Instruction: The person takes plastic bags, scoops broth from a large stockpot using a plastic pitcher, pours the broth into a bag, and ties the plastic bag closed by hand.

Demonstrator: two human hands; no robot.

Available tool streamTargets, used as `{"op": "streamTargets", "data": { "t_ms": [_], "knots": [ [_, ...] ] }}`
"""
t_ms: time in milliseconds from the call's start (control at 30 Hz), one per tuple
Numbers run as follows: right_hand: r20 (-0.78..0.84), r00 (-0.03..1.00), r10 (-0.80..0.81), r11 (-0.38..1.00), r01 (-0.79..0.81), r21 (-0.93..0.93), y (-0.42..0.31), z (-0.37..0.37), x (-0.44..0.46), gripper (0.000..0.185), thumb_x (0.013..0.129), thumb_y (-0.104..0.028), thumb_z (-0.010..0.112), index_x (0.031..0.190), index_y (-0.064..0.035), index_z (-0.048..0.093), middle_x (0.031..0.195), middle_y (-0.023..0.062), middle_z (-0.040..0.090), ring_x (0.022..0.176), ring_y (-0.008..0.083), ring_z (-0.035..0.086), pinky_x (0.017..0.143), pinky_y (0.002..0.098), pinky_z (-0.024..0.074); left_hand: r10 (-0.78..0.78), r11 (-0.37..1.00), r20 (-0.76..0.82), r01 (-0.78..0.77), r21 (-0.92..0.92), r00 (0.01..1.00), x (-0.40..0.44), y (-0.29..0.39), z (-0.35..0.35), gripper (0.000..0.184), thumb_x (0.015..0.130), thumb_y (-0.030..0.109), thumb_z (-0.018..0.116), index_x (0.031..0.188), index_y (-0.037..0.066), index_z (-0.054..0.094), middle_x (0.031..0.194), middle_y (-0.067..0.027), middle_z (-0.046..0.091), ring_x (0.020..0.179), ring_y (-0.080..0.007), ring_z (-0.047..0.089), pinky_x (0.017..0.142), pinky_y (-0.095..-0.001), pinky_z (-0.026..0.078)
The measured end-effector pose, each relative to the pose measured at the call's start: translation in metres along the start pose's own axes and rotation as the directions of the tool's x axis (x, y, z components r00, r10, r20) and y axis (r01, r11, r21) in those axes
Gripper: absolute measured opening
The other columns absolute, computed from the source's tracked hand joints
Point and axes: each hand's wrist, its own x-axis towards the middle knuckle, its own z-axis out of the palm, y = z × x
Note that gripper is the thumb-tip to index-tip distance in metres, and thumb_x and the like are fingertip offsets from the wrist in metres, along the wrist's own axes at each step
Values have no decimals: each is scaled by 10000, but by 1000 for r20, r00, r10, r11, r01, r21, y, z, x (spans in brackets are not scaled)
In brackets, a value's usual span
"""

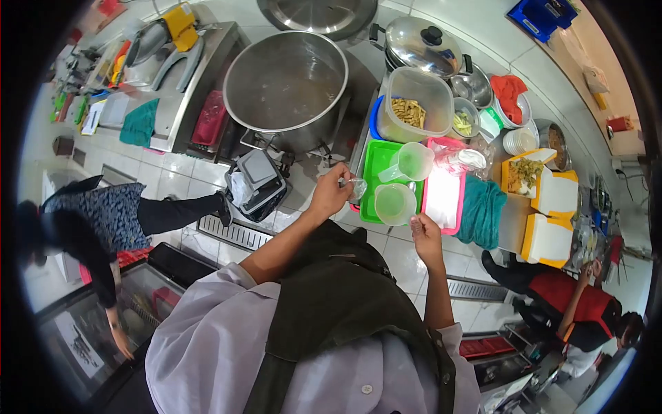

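Observation:
My left hand (331, 191) is closed in a pinch on a small piece of clear plastic (358, 188), perhaps a bag, at the left edge of a green tray (371, 162). On that tray stands a translucent plastic cup (395, 205), and my right hand (426, 236) has its fingers closed at the cup's right side, seemingly on its handle. A second translucent cup (414, 161) with a handle lies just behind the first. To the right of the green tray is a pink-rimmed tray (452, 222) with a clear plastic bag (463, 158) at its far end.
A large steel pot (286, 83) stands on a burner ahead. Beyond the trays is a plastic tub (419, 103) of brown pieces. Right are a teal cloth (479, 210) and yellow food boxes (549, 238). Co-workers are at left (103, 214) and right (576, 300).

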Motion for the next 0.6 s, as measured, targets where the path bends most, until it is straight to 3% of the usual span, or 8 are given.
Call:
{"op": "streamTargets", "data": {
  "t_ms": [133, 200, 267, 400, 433, 467, 533, 600],
  "knots": [
    [-16, 1000, 13, 999, -14, -45, -4, -2, 3, 375, 974, -309, 542, 753, -11, 487, 631, -28, 347, 602, 64, 321, 523, 255, 295, 75, 997, 153, -70, -37, 985, 14, -9, 0, 100, 802, -47, 535, 889, 3, 529, 847, -138, 656, 673, -203, 687, 600, -307, 532],
    [-30, 999, 44, 999, -43, 28, 4, 4, 6, 367, 976, -306, 539, 748, -22, 491, 632, -37, 351, 596, 62, 321, 519, 249, 291, 98, 988, 192, -72, -137, 976, 21, -13, 1, 75, 818, -52, 544, 873, -3, 530, 848, -120, 649, 696, -174, 675, 610, -278, 528],
    [-71, 995, 68, 997, -66, 39, 18, 10, 9, 362, 975, -308, 539, 745, -32, 494, 635, -41, 353, 600, 59, 324, 520, 248, 289, 17, 957, 195, 41, -288, 981, 24, -7, -2, 45, 835, -37, 570, 853, -11, 538, 839, -97, 634, 717, -146, 658, 623, -260, 526],
    [-151, 977, 153, 978, -129, 162, 3, 27, 5, 290, 964, -268, 559, 813, -23, 532, 621, -31, 387, 573, 72, 369, 513, 250, 328, -9, 985, 266, 55, -166, 964, 29, -10, -14, 120, 830, 21, 640, 913, -41, 580, 876, -92, 626, 713, -127, 645, 629, -254, 516],
    [-454, 891, -30, 998, -2, -69, -11, 34, 3, 237, 951, -229, 574, 847, -17, 553, 638, -7, 429, 572, 89, 392, 511, 255, 341, -11, 985, 275, 57, -161, 961, 27, -8, -15, 120, 830, 21, 640, 913, -41, 580, 876, -92, 626, 713, -127, 645, 629, -254, 516],
    [-660, 703, -264, 944, 48, -326, -26, 39, 1, 188, 937, -190, 589, 881, -11, 574, 655, 16, 470, 571, 106, 416, 510, 261, 354, -20, 981, 291, 76, -181, 956, 25, -6, -16, 143, 827, 35, 653, 933, -39, 594, 878, -92, 626, 708, -126, 640, 629, -250, 513],
    [-464, 804, -371, 892, 171, -418, -46, 51, -10, 136, 899, -118, 605, 978, -7, 594, 788, 111, 595, 669, 215, 564, 568, 325, 450, -23, 976, 307, 87, -198, 951, 21, -3, -15, 166, 824, 48, 666, 953, -38, 608, 880, -92, 627, 703, -125, 636, 629, -246, 509],
    [-203, 854, -480, 825, 360, -436, -64, 77, -11, 169, 872, -84, 596, 1025, -13, 585, 840, 147, 628, 728, 291, 619, 612, 393, 501, 30, 1000, 294, -27, -13, 955, 10, -3, -14, 151, 847, 67, 670, 954, -28, 622, 860, -72, 629, 694, -122, 625, 630, -247, 503]
  ]
}}
